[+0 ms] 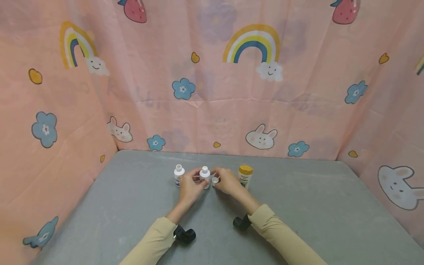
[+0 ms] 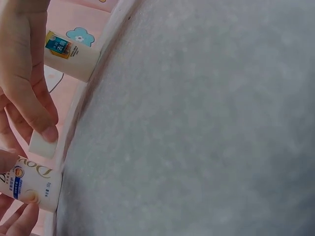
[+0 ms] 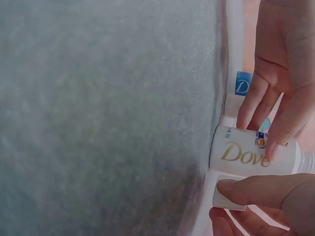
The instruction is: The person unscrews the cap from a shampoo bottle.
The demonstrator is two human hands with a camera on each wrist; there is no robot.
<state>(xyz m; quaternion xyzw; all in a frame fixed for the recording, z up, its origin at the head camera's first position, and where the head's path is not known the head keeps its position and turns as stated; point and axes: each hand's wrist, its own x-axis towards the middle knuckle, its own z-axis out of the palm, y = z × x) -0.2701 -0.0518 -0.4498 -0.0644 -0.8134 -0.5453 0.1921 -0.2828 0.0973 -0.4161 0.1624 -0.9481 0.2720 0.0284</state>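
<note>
My left hand grips an uncapped bottle, my right hand a cap; the yellow-topped bottle, their three o'clock, is closed.

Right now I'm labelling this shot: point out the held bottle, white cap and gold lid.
Held bottle (image 3: 246, 150), right wrist view: printed side.
White cap (image 2: 42, 146), left wrist view: side wall.
Gold lid (image 1: 246, 170), head view: front.

Held bottle — partly hidden, fine print seemingly blurred
</note>
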